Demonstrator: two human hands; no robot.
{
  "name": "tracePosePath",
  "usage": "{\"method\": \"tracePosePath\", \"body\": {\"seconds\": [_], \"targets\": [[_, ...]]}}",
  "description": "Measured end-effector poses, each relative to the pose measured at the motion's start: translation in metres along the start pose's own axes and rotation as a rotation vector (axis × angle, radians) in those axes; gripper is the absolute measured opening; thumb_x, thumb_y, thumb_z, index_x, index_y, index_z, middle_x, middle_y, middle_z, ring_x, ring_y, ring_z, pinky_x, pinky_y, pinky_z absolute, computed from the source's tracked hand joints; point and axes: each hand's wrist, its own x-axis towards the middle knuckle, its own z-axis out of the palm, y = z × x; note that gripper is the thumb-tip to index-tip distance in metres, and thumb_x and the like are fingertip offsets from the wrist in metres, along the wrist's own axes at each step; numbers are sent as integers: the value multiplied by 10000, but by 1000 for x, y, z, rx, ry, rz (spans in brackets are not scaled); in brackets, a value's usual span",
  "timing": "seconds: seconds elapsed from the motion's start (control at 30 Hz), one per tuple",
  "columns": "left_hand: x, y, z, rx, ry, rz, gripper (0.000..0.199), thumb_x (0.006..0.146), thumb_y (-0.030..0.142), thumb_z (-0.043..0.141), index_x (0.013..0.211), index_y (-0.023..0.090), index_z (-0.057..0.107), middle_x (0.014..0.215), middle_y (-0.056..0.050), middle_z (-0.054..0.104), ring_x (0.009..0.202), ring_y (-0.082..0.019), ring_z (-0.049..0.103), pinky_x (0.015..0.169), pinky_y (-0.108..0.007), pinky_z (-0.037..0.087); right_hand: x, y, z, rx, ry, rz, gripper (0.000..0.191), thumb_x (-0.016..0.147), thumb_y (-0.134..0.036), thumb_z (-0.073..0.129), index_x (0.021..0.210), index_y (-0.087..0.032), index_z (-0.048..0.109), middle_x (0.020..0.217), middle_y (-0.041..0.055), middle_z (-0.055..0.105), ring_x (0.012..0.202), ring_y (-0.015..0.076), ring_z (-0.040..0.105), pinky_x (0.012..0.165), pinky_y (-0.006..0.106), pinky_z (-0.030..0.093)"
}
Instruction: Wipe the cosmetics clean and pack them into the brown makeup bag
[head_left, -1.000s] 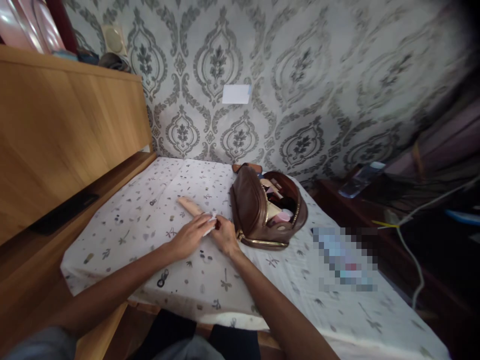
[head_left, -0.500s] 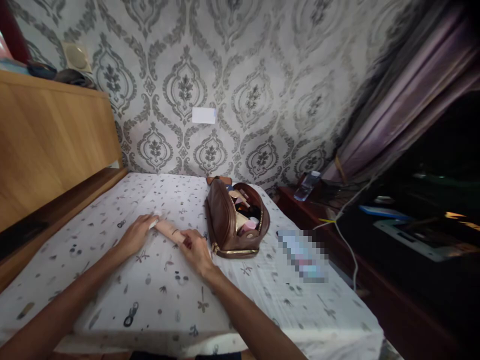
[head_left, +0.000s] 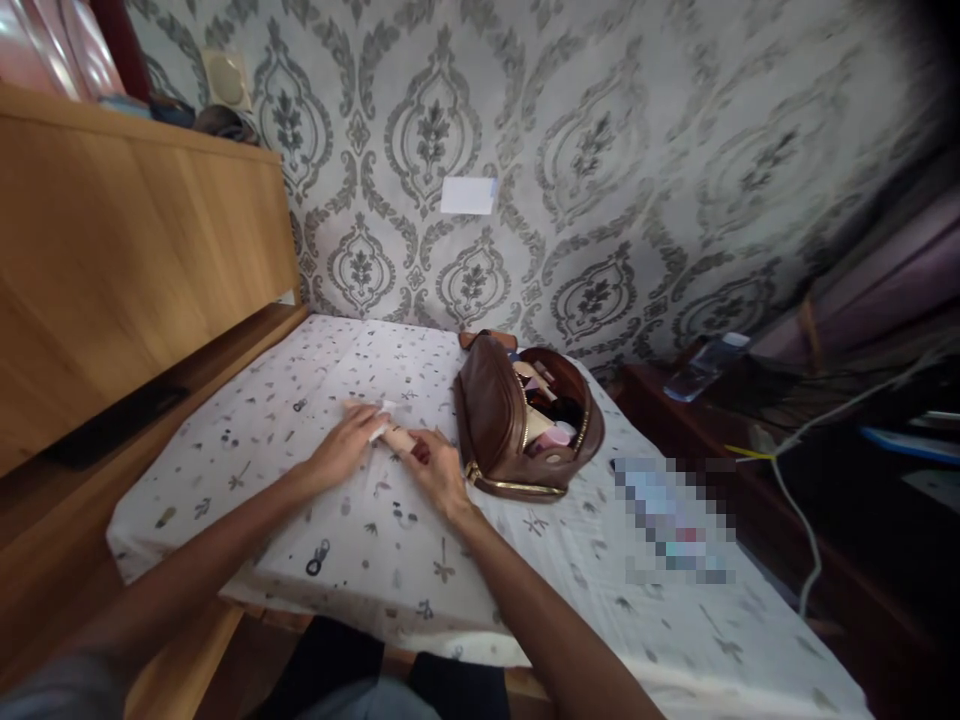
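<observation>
A slim peach-coloured cosmetic tube (head_left: 398, 438) is held between my two hands, just above the white patterned sheet (head_left: 247, 500). My right hand (head_left: 439, 470) is closed on its near right end. Farther along it, my left hand (head_left: 349, 440) has its fingers closed round a piece of white tissue (head_left: 381, 428), which lies against the tube. Those fingers hide part of the tube. To the right stands a brown cosmetic bag (head_left: 491, 420), unzipped, with several cosmetics inside, a pink-and-white item (head_left: 553, 437) among them.
Right of the bag lies a blurred-out phone-like item (head_left: 667, 520). A clear bottle (head_left: 705, 368) stands on a dark red side table (head_left: 652, 390), near a white cable (head_left: 795, 530). A wooden cabinet (head_left: 142, 250) borders the left side; patterned wallpaper (head_left: 360, 265) is behind.
The view has swung left and tilted down, so things appear farther right. My hands have come closer together on the tube, and my left hand with the tissue covers more of it.
</observation>
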Motion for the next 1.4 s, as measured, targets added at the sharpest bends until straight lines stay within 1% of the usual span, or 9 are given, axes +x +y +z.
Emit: {"method": "tracePosePath", "body": {"seconds": [0.13,0.23,0.37,0.53,0.7,0.83,1.07,1.3,1.4], "targets": [[-4,50,12,-83,5,186,629,861,-31,351,1437,203,443,1409,-137,538,1366,-248,463,1128,-455,452,1,3,0,-5,-25,37,132,772,-188,572,840,-162,682,706,2,641,638,154,550,626,256,417],[-6,58,16,-91,-4,191,677,853,-39,340,1478,219,376,1428,-138,519,1380,-248,456,1128,-443,459,3,6,-1,-13,-25,45,116,779,-212,556,776,-163,661,670,4,638,628,159,539,612,260,396],[-2,21,11,-58,21,147,665,862,-27,333,1471,232,404,1457,-129,487,1401,-247,427,1132,-467,446,3,6,-1,34,-69,77,245,857,-370,560,881,-163,689,690,17,670,659,169,588,637,261,422],[11,-31,0,6,67,48,703,800,-72,352,1441,194,463,1453,-153,482,1402,-266,408,1144,-511,420,2,5,-1,13,-88,93,302,891,-406,532,920,-146,685,691,27,659,653,170,593,640,267,425],[23,-46,1,13,91,-4,736,732,-103,386,1396,186,516,1421,-136,518,1405,-255,398,1156,-504,410,2,7,-1,-76,-50,70,275,900,-356,528,928,-145,702,824,61,654,710,172,592,702,284,459],[30,-45,6,-5,87,-11,752,709,-106,399,1384,198,535,1443,-107,519,1411,-238,400,1171,-494,395,0,8,2,-100,22,4,301,909,-240,498,1135,-146,672,957,88,627,775,181,592,777,315,486],[25,-25,18,-34,33,-22,674,742,-81,410,1346,164,581,1390,-141,588,1337,-260,511,1133,-509,432,0,4,2,-122,14,36,233,778,-167,646,1007,-179,688,913,35,596,757,162,565,775,287,483],[-2,27,19,-117,-53,144,755,762,-71,436,1453,233,463,1496,-108,503,1421,-230,426,1164,-468,404,2,-2,2,-78,6,98,284,771,-157,585,1047,-156,650,756,-2,614,654,155,552,655,260,429],[1,28,19,-110,-73,157,750,757,-76,452,1445,221,474,1492,-110,506,1432,-229,411,1171,-453,397,1,-2,1,-77,-8,89,201,780,-185,580,966,-162,654,726,-8,614,635,149,543,625,250,409]]}}
